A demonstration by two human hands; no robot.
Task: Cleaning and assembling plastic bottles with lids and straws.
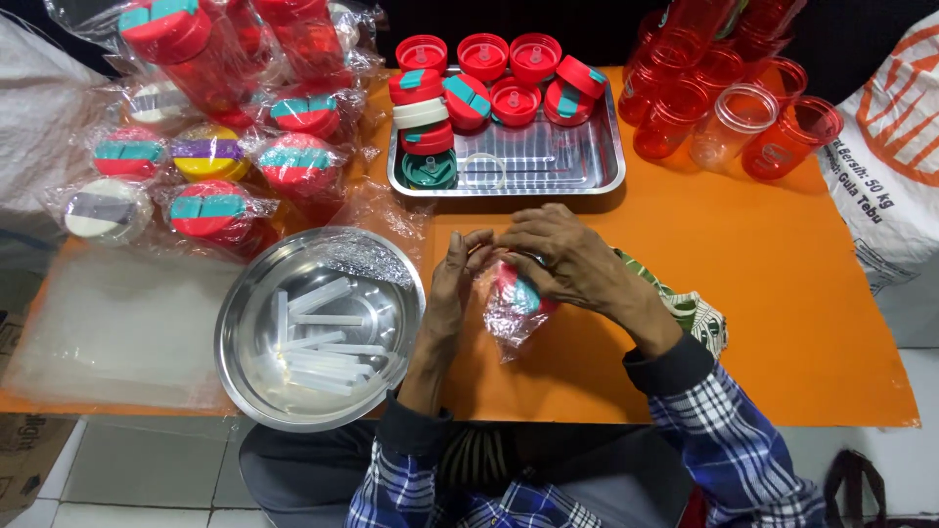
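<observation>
Both our left hand (455, 284) and right hand (567, 259) grasp a bagged red bottle (516, 293) mid-frame over the orange bench (782, 293); thin plastic may tear if pulled.

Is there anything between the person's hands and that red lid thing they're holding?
Only thin clear plastic wrap. Both the left hand and the right hand grip the red lid with teal tabs through that wrapping, which bunches out below it. Nothing else sits between hands and lid.
</observation>
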